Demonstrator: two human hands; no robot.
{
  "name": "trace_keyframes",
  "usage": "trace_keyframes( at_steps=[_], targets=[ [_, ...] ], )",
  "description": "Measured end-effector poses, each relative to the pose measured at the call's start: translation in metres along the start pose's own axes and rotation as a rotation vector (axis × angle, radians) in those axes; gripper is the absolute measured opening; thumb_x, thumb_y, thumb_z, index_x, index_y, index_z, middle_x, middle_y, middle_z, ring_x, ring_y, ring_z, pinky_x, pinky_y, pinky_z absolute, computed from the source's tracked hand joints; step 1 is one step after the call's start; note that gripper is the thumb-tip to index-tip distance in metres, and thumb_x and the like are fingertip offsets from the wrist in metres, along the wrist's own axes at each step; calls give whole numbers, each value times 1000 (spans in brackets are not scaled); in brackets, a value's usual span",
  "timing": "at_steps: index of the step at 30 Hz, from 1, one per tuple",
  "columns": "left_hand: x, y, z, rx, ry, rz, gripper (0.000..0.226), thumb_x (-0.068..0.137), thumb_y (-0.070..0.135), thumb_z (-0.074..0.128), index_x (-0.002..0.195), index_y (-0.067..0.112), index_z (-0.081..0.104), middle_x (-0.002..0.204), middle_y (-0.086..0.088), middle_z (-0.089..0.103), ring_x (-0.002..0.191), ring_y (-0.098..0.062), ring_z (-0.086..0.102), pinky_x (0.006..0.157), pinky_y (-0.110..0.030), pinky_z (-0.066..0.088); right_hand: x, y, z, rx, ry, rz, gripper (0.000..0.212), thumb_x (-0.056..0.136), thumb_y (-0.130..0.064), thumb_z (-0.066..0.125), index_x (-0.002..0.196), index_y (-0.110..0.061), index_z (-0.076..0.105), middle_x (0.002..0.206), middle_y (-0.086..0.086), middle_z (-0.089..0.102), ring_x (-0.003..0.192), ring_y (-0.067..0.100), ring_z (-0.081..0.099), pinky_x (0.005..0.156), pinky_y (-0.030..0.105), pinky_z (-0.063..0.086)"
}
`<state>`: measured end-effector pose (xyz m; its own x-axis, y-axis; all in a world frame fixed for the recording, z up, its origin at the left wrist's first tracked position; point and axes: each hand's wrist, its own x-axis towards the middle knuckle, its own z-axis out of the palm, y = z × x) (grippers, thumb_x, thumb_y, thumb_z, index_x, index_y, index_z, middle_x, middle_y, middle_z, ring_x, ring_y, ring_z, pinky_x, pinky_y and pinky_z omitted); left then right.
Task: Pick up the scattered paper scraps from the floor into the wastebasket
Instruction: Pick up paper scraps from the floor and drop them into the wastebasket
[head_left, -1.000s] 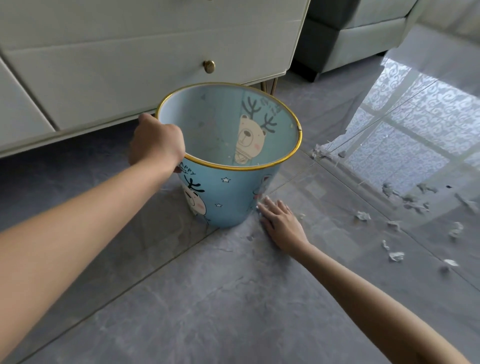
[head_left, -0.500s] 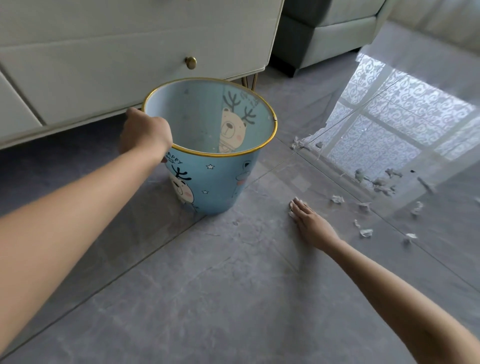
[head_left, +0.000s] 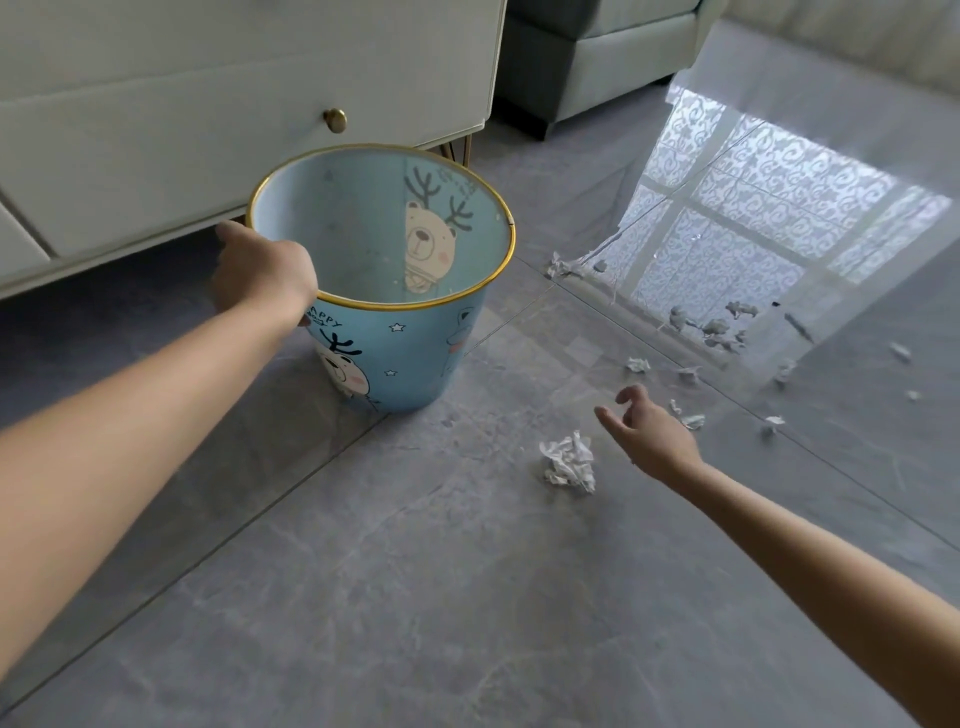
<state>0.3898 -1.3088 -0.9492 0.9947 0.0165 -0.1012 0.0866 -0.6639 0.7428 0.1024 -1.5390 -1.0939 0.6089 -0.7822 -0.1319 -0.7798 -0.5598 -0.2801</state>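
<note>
A blue wastebasket (head_left: 415, 358) with a gold rim and bear-with-antlers prints stands on the grey tiled floor. My left hand (head_left: 262, 275) grips its rim on the near left side. My right hand (head_left: 649, 428) hovers just above the floor to the basket's right, fingers loosely spread and holding nothing. A crumpled white paper wad (head_left: 569, 462) lies on the floor just left of that hand. Several smaller paper scraps (head_left: 693, 420) are scattered beyond and to the right of the hand, some (head_left: 714, 327) in the bright window reflection.
A pale cabinet (head_left: 208, 130) with a brass knob (head_left: 335, 120) stands right behind the basket. A grey-green sofa (head_left: 597, 62) sits at the back right. More scraps (head_left: 566, 266) lie near a tile seam right of the basket.
My right hand has moved right, away from the basket, lifted off the floor and opened; the crumpled wad now lies on the floor beside it. My left hand keeps its grip on the rim.
</note>
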Motion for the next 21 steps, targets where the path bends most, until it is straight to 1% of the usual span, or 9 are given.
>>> trace_keyframes(
  at_steps=[3,7,9,10,12,14,15,17,21],
  targets=[
    [-5,4,1,-13,-18,0,43,90,8,34,133,4,37,138,-15,48,121,-40,50,79,-50,57,-9,-10,13,-416,-102,-59,85,73,-82,34,122,-13,34,88,9,69,79,26,67,56,31,38],
    [-8,7,5,-43,-40,-1,43,91,8,35,133,4,37,138,-15,48,119,-39,52,74,-46,58,-15,-27,42,-611,-111,-206,81,75,-81,32,114,-11,42,90,8,69,80,25,68,50,28,32],
    [-9,8,7,-39,-48,6,43,91,8,34,134,3,37,139,-17,48,123,-38,49,70,-41,55,-12,-29,49,-610,-65,-297,61,83,-68,43,105,-11,51,80,6,69,69,25,69,46,24,32],
    [-9,8,8,-31,-51,15,43,91,8,34,134,3,36,139,-17,47,124,-38,48,69,-39,52,-10,-28,53,-639,-62,-325,48,79,-57,61,94,-12,59,66,5,67,53,23,66,44,20,36],
    [-9,9,9,-21,-52,23,43,92,8,33,134,3,36,140,-17,47,126,-38,46,68,-37,48,-7,-27,55,-615,-57,-322,35,49,-28,90,64,-14,62,38,2,54,27,19,52,35,19,39],
    [-8,9,9,-24,-55,20,43,92,8,33,135,3,36,140,-17,47,126,-37,47,67,-37,47,-7,-31,49,-627,-93,-272,22,61,-15,81,70,-12,61,49,7,62,41,25,62,40,26,46],
    [-7,9,9,-26,-56,22,43,92,8,34,135,2,36,140,-17,47,125,-38,47,67,-37,49,-4,-33,47,-555,-89,-271,7,79,-13,64,85,-9,61,69,12,69,63,30,69,52,31,50],
    [-5,9,10,-30,-61,22,43,91,8,34,134,2,36,139,-17,47,123,-39,49,68,-40,53,7,-25,44,-349,-52,-160,25,94,-9,35,102,-5,59,97,18,68,91,36,65,72,36,49],
    [-3,7,11,-35,-70,30,43,90,8,34,132,2,36,136,-20,48,118,-41,51,77,-49,58,23,-33,8,199,229,-11,47,101,-26,25,74,-1,54,77,28,61,71,37,59,61,34,36]
  ],
)
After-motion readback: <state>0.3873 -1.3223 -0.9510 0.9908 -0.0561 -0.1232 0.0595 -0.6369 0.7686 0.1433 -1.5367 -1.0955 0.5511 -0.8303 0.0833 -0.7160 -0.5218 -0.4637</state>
